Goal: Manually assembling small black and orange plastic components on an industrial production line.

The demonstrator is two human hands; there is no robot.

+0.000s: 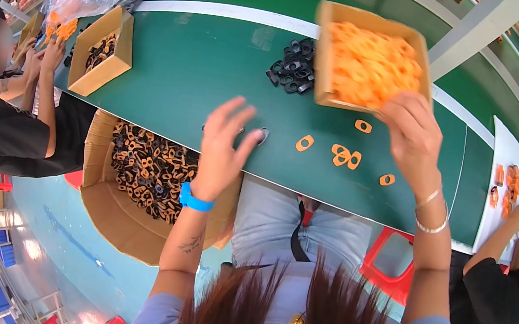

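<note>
My right hand [411, 135] has its fingers closed on the near right corner of a cardboard box [326, 49]. Orange oval ring pieces [373, 67] fill that box, which looks slightly blurred. Over the near edge of the green table, my left hand [227, 142] is spread with nothing in its grip. A dark oval piece [264, 136] lies beside its thumb, and anything under the fingers is hidden. Several loose orange rings [341, 157] are scattered on the table between my hands. Left of the box sits a pile of black ring pieces [293, 67].
A large carton [115, 232] of mixed black and orange pieces stands below the table at left. Another cardboard box [115, 53] rests at the table's left end, near a co-worker [11, 111]. At right, another person [492, 300] works beside a white board [502, 146].
</note>
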